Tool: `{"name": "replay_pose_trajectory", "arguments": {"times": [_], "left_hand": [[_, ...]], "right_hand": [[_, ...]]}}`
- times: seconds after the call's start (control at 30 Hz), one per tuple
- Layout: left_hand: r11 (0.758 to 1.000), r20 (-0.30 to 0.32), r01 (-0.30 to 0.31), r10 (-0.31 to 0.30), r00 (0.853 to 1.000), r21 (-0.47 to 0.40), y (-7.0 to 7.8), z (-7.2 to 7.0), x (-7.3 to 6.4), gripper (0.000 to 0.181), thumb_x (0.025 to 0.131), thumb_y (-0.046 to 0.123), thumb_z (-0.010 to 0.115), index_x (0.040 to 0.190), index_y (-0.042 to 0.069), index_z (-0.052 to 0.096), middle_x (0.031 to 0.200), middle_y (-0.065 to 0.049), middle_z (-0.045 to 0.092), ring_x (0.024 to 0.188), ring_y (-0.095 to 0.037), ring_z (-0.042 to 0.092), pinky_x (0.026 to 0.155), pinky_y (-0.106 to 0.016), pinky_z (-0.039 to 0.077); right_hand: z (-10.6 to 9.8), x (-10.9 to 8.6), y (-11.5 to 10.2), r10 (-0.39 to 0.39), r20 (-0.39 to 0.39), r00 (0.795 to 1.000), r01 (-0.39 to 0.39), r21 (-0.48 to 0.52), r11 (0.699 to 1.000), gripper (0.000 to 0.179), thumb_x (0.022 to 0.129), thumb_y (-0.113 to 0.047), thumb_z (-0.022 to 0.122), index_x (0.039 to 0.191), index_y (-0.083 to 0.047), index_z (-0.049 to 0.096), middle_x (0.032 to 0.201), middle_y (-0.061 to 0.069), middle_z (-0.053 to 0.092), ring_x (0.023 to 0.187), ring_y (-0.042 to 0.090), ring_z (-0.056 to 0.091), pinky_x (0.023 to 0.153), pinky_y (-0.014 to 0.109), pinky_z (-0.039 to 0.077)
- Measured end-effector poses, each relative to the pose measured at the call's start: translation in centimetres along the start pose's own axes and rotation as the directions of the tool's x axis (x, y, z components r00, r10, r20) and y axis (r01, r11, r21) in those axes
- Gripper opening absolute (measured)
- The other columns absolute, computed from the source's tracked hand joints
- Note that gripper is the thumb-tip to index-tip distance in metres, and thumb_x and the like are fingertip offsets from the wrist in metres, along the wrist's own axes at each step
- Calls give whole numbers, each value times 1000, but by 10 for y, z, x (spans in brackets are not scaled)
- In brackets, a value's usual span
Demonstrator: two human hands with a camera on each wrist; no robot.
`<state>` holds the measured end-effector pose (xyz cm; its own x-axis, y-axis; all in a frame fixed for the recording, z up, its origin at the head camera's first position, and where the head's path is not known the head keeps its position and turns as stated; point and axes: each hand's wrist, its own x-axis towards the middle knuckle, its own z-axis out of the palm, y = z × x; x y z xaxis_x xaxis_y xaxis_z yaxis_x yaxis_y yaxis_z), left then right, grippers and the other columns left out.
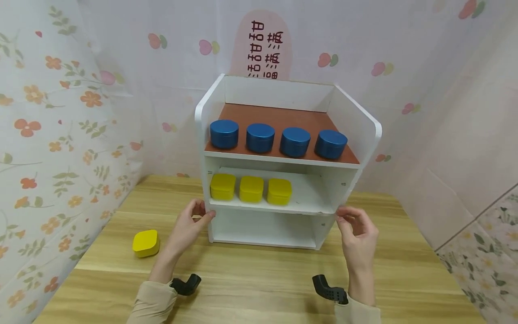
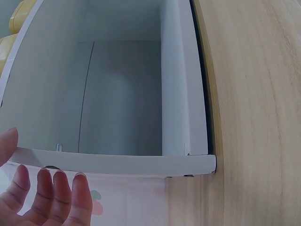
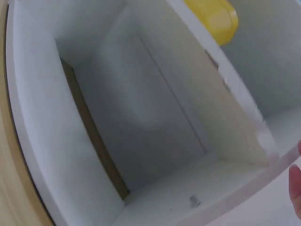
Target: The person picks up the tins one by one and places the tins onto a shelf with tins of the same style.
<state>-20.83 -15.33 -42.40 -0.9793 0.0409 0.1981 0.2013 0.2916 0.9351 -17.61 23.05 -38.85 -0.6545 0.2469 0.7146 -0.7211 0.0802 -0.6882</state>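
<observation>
A white shelf unit (image 1: pixel 265 207) with a brown top board stands on the wooden table. My left hand (image 1: pixel 190 227) grips its left side panel. In the left wrist view the thumb (image 2: pixel 7 145) lies on one side of the panel and the fingers (image 2: pixel 80 197) on the other. On the right, my right hand (image 1: pixel 358 231) holds the edge of the right side panel; only fingertips (image 3: pixel 295 183) show in the right wrist view. Several blue round tins (image 1: pixel 260 137) line the top board. Three yellow boxes (image 1: pixel 251 189) sit on the middle shelf, toward its left. The bottom compartment holds nothing.
Another yellow box (image 1: pixel 146 243) lies on the table (image 1: pixel 251 283), left of my left forearm. Patterned cloth (image 1: pixel 162 112) hangs behind the unit and along both sides. Black curved wrist mounts (image 1: pixel 186 285) stick inward from both sleeves.
</observation>
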Motion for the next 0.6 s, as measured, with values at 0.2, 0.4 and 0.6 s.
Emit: {"name": "replay_pose_trajectory", "arguments": {"times": [0.2,0.4,0.6], "left_hand": [[1000,19,-19,19,1000,5,-4,-2,1,33,94,28,68,111,4,50,105,-11,53,100,-24,51,87,-36,46],[1000,6,-21,21,1000,10,-6,-4,0,33,95,27,67,110,4,49,104,-11,52,100,-24,50,87,-39,45],[999,7,-35,35,999,5,-5,-4,1,33,95,27,67,111,4,50,104,-11,53,100,-24,50,87,-39,45]], "right_hand": [[-10,-7,15,117,-40,992,-120,-71,990,14,82,23,52,95,21,56,91,24,58,88,22,58,80,24,48],[-10,-8,27,131,27,991,-129,-64,990,21,82,24,54,102,21,51,94,19,55,91,23,53,82,24,47],[-9,-9,30,190,2,982,-189,-94,977,27,80,25,58,104,20,47,92,17,51,87,20,52,75,21,47]]}}
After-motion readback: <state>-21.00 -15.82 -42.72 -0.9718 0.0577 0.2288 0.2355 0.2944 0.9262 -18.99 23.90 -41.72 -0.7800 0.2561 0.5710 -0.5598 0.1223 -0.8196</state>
